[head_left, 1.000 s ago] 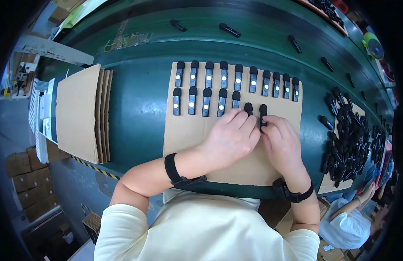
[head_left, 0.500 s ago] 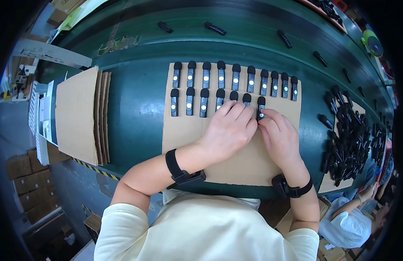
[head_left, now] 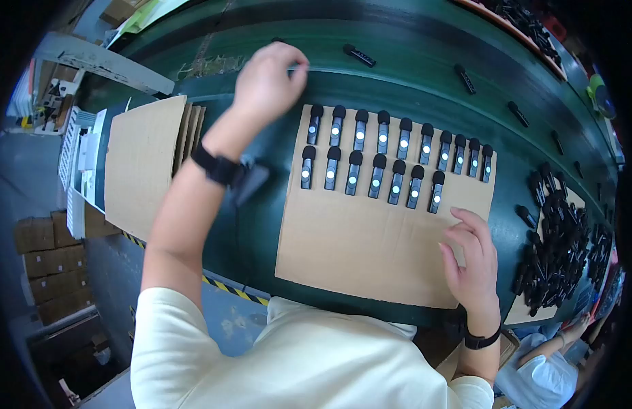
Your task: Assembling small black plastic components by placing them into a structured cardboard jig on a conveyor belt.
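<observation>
Small black clip-on microphones with foam heads and pale round lit spots stand in two rows on a cardboard sheet [head_left: 370, 252]; one is the last microphone [head_left: 437, 192] of the nearer row. My right hand [head_left: 474, 266] hovers over the sheet's right side, fingers apart and holding nothing. Far off at the upper left, my left hand [head_left: 269, 82] reaches over the green belt with curled, slightly blurred fingers. A dark foam tip [head_left: 278, 40] peeks out just beyond it. The hand hides the rest, so whether it grips that piece cannot be seen.
More microphones lie spaced along the belt, one of them a black microphone [head_left: 359, 55]. A heap of microphones [head_left: 558, 245] covers another cardboard at right. Stacked cardboard sheets [head_left: 142, 163] stand at left, below a grey metal bar [head_left: 101, 63]. Another person [head_left: 541, 361] sits at lower right.
My left hand has left the nearer row and swung to the upper left over the belt. My right hand has let go of the last microphone and drawn back. The view has shifted.
</observation>
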Available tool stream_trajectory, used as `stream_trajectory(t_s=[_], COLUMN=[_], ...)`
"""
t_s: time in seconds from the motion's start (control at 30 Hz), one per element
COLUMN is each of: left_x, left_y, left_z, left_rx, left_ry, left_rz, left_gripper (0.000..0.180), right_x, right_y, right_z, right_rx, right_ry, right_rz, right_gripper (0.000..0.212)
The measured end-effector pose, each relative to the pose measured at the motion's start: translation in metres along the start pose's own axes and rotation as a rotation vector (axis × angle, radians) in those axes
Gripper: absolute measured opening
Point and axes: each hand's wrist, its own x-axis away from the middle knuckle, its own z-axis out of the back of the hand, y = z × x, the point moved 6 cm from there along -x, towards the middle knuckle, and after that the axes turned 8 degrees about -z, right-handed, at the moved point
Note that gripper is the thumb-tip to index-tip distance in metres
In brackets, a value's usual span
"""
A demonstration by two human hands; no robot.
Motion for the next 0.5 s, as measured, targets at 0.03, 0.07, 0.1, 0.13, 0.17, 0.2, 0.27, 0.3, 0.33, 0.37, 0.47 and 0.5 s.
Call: stream_trajectory(t_s=[0.03,0.07,0.1,0.13,0.17,0.2,0.27,0.3,0.33,0.37,0.47,0.5], left_x=[-0.006,-0.011,-0.014,-0.017,-0.018,-0.022,-0.025,-0.024,-0.023,-0.024,-0.029,-0.031], left_y=[-0.027,-0.053,-0.074,-0.091,-0.106,-0.106,-0.118,-0.127,-0.135,-0.132,-0.107,-0.088], left_z=[-0.007,-0.013,-0.018,-0.021,-0.027,-0.03,-0.036,-0.039,-0.041,-0.039,-0.028,-0.024], left_rx=[-0.077,-0.16,-0.159,-0.216,-0.267,-0.312,-0.299,-0.297,-0.298,-0.295,0.003,0.136], left_ry=[-0.04,-0.081,-0.077,-0.051,-0.027,-0.003,-0.081,-0.162,-0.243,-0.242,-0.148,-0.104], left_rz=[0.037,0.075,0.072,0.02,-0.032,-0.086,-0.027,0.038,0.103,0.106,0.141,0.082], left_gripper=[0.01,0.014,0.014,0.015,0.017,0.018,0.019,0.021,0.022,0.022,0.021,0.021], right_x=[0.001,0.001,0.002,0.002,0.0,0.0,-0.001,-0.003,-0.006,-0.008,-0.02,-0.027], right_y=[-0.002,-0.005,-0.009,-0.013,-0.015,-0.016,-0.017,-0.019,-0.021,-0.023,-0.029,-0.031], right_z=[0.004,0.006,0.008,0.009,0.009,0.01,0.011,0.012,0.012,0.012,0.01,0.01], right_rx=[-0.019,-0.018,-0.031,-0.044,-0.055,-0.046,-0.079,-0.099,-0.098,-0.119,-0.163,-0.154], right_ry=[0.007,0.009,0.009,0.009,0.007,0.009,0.007,0.006,0.006,0.014,0.025,0.061], right_rz=[-0.02,-0.018,-0.018,-0.018,-0.022,-0.031,-0.047,-0.051,-0.048,-0.035,-0.008,0.019], right_gripper=[0.03,0.03,0.03,0.03,0.03,0.03,0.029,0.029,0.029,0.03,0.032,0.032])
